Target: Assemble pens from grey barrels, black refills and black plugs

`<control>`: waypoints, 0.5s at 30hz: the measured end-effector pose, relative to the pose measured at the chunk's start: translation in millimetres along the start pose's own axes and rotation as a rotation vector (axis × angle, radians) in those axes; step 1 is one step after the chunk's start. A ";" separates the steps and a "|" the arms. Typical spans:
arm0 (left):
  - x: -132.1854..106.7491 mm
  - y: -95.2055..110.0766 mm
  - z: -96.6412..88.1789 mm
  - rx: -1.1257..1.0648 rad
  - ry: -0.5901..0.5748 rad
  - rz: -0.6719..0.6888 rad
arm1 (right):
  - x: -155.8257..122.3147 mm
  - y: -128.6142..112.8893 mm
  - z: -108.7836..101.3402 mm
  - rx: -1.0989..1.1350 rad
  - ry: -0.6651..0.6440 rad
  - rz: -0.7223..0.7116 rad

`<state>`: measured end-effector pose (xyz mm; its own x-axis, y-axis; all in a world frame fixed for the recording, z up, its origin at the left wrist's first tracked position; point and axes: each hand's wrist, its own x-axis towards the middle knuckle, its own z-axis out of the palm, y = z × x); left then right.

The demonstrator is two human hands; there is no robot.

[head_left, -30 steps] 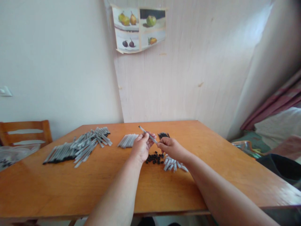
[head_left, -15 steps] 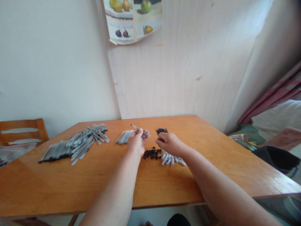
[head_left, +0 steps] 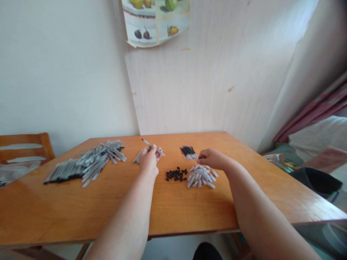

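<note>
My left hand [head_left: 149,159] is closed around a pen [head_left: 148,143] with a translucent barrel and a dark upper end. The pen slants down to the right, its lower end sticking out past my fingers. My right hand [head_left: 210,158] is apart from it, fingers pinched together just above a heap of whitish pen caps [head_left: 200,177]. Whatever those fingertips hold, if anything, is too small to make out. Just left of them lie thin pen refills [head_left: 189,151], dark with clear ends. Small black plugs [head_left: 176,174] are scattered beside the caps. Behind my left hand, clear barrels [head_left: 137,157] are partly hidden.
A large pile of grey pens [head_left: 94,160] with dark ends spreads over the left of the wooden table [head_left: 173,209]. A chair [head_left: 47,146] stands at the left. Beyond the right edge is a black bin [head_left: 316,180]. A fruit picture [head_left: 159,21] hangs on the wall.
My right hand has moved right, away from the pen, to above the cap heap, uncovering the refills and caps. My left hand has shifted left with the pen, covering more of the barrels.
</note>
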<state>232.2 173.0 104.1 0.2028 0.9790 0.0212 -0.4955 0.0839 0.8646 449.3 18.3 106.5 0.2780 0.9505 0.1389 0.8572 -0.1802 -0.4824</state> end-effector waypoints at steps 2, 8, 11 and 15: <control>1.8 0.4 -1.1 0.012 0.007 0.016 | -0.1 8.1 -2.1 -0.013 -0.023 0.044; 5.1 -1.6 -1.7 0.133 0.060 0.064 | -0.6 18.3 -5.4 -0.128 -0.116 0.139; 4.3 -2.3 -1.7 0.228 0.100 0.116 | -0.3 18.7 -5.8 -0.139 -0.108 0.141; 3.2 -2.7 -2.1 0.293 0.105 0.160 | 2.7 17.1 -2.2 -0.128 -0.040 0.101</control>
<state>232.5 176.3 100.8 0.0471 0.9904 0.1296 -0.2476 -0.1141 0.9621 465.6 17.2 100.5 0.3503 0.9347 0.0600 0.8746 -0.3035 -0.3782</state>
